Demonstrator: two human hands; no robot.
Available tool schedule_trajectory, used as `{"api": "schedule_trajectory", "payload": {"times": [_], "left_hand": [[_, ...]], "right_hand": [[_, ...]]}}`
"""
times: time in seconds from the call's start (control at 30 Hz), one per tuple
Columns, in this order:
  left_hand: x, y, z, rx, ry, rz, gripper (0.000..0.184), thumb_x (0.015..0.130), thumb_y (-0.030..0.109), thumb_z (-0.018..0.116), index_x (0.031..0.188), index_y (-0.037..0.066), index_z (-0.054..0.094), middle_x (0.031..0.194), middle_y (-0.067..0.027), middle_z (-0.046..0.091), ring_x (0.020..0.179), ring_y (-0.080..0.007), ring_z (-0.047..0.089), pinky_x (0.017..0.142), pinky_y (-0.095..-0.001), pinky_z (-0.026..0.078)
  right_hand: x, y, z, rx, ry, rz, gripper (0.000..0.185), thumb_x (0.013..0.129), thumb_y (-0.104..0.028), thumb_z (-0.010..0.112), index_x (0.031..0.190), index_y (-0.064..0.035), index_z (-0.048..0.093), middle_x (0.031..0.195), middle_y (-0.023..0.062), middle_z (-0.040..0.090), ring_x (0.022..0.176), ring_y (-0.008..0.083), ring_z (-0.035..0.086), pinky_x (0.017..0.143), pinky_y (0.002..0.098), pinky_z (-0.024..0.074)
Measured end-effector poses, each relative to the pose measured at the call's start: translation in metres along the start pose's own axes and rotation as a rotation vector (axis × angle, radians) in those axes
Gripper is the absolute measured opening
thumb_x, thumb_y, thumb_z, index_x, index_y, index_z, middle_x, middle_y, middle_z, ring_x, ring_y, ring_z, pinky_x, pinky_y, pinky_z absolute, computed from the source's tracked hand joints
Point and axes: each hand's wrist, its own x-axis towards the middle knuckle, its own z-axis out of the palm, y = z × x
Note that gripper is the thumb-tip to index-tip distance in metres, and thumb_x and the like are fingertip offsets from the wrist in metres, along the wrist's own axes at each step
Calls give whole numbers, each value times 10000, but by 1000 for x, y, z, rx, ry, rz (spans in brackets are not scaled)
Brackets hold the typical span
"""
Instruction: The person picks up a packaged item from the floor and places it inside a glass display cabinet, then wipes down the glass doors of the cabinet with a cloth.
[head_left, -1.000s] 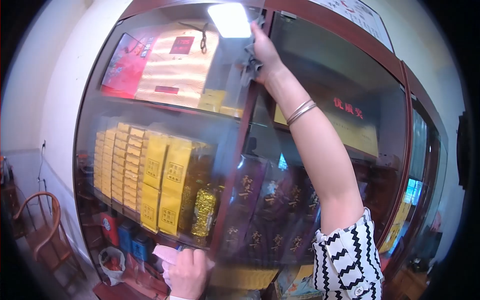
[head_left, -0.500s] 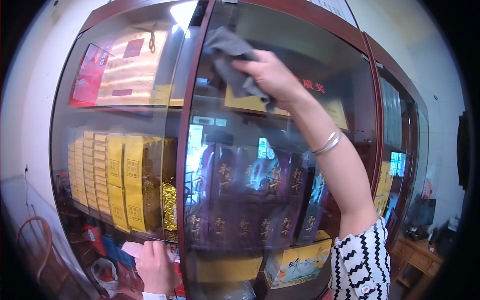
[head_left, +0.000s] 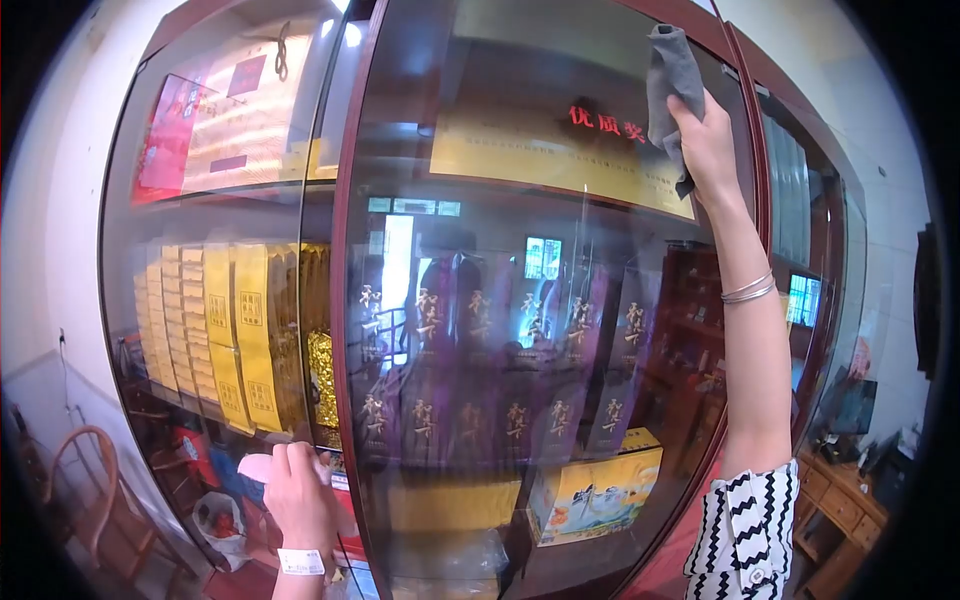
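Observation:
My right hand point(head_left: 706, 143) is raised at the upper right, its fingers closed on a grey cloth point(head_left: 674, 95) that lies against the glass door point(head_left: 500, 235) of a dark red cabinet. Silver bangles circle that wrist. Low on the left, my left hand point(head_left: 298, 490) is closed on a pink cloth point(head_left: 257, 467), near the edge of the left glass door. Behind the middle glass stand rows of dark purple packages point(head_left: 478, 320), with a gold panel point(head_left: 520, 150) bearing red characters above them.
Yellow packets point(head_left: 237, 330) and a large gold bag point(head_left: 250, 105) fill the left shelves. A colourful box point(head_left: 597, 492) sits at the bottom. A wooden chair point(head_left: 95, 490) stands at left, a wooden desk point(head_left: 840, 497) at right.
My right hand has swept the grey cloth rightward across the middle glass, from the left frame to near the right one. My left hand stays low with the pink cloth. The view has shifted right.

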Motion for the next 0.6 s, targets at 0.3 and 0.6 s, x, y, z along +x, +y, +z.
{"api": "schedule_trajectory", "payload": {"times": [0.3,0.6], "left_hand": [[1,0,6,-7,-14,-5,165,807,114,627,882,62,490,802,-109,482,723,-326,529,576,-415,414],[5,8,10,29,-67,-35,158,854,162,587,921,68,479,877,-126,522,765,-364,550,622,-433,443]], "right_hand": [[-19,11,-23,-138,43,-76,238,892,-139,517,1085,-14,576,903,116,645,880,212,602,820,310,438],[-40,4,-53,-300,25,-324,257,814,-26,515,1068,-12,553,973,164,588,914,347,581,808,380,442]]}}
